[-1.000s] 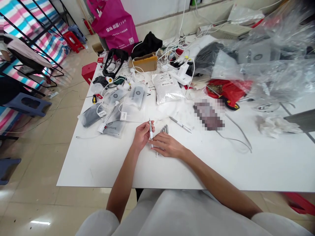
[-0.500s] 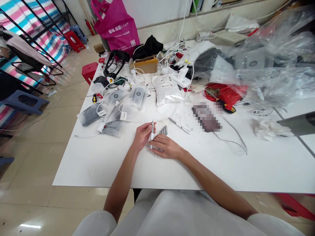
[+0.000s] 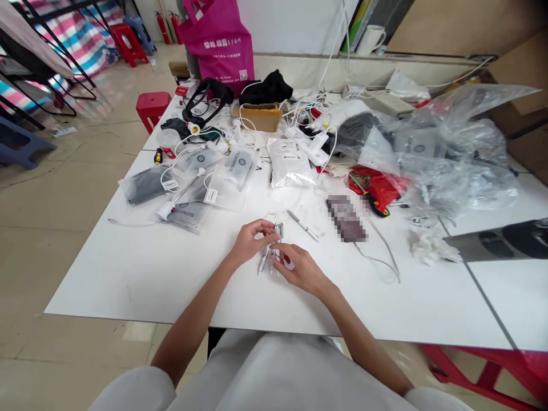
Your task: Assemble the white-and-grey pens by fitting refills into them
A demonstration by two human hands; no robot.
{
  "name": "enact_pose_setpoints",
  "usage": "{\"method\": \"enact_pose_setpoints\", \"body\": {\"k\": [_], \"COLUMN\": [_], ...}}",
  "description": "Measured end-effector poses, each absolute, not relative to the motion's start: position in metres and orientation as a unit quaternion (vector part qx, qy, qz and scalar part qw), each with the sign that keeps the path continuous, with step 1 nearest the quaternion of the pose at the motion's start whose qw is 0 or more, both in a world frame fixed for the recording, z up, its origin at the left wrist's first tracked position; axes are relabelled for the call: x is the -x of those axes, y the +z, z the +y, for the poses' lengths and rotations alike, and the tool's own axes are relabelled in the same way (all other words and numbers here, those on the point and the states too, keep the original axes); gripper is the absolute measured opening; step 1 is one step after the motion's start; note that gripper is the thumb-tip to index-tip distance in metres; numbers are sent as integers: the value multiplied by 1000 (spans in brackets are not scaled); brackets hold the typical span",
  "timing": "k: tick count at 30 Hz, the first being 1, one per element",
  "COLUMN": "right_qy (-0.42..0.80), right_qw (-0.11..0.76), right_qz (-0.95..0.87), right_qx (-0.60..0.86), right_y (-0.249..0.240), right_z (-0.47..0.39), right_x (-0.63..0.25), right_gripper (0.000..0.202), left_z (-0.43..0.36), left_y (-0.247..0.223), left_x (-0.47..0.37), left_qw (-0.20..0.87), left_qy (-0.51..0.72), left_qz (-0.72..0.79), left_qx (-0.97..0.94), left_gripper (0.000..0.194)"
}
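Several silver-grey pens (image 3: 262,261) lie side by side in a bunch on the white table (image 3: 171,285), between my two hands. My left hand (image 3: 250,241) curls over the bunch from the left, its thumb and fingers closed on a pen near the upper ends. From the right, my right hand (image 3: 306,268) bends its thumb and index finger around the lower part of the pens. The fingers partly cover the bunch. A single pen (image 3: 303,226) lies apart, up and to the right of my hands.
A blurred-out phone-like object (image 3: 346,218) with a cable lies to the right. Farther right are crumpled tissue (image 3: 432,248) and a dark bottle (image 3: 500,240). Packaged pouches (image 3: 186,216), a white parcel (image 3: 291,162), cables and plastic bags (image 3: 462,165) crowd the back.
My left hand has lowered the pen it held upright onto the bunch. My right hand has moved slightly right and its fingers now bend around the pens. The view has shifted rightward.
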State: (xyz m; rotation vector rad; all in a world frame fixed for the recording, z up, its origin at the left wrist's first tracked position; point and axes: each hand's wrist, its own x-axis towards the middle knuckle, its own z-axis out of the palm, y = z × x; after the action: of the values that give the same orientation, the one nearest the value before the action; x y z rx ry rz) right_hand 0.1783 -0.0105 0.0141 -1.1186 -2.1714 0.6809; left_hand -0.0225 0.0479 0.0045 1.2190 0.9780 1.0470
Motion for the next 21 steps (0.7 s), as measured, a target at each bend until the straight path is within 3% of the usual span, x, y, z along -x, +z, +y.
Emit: {"method": "enact_pose_setpoints", "body": {"k": [4, 7, 10, 21], "right_qy": [272, 252, 207, 126], "right_qw": [307, 300, 258, 199], "right_qz": [-789, -783, -813, -874], "right_qx": [457, 484, 480, 424], "right_y": [14, 8, -2, -20], "right_z": [-17, -8, 2, 18], "right_x": [-193, -204, -210, -203], "right_gripper": [21, 23, 20, 20], "left_z": [43, 45, 48, 41], "left_y": [3, -5, -18, -39], "left_x": [16, 17, 19, 8], "left_qw": [549, 431, 337, 146], "left_qy": [442, 439, 396, 249], "left_qz": [408, 403, 396, 435], "left_qx": [-580, -678, -757, -853], "left_gripper": [29, 29, 36, 55]}}
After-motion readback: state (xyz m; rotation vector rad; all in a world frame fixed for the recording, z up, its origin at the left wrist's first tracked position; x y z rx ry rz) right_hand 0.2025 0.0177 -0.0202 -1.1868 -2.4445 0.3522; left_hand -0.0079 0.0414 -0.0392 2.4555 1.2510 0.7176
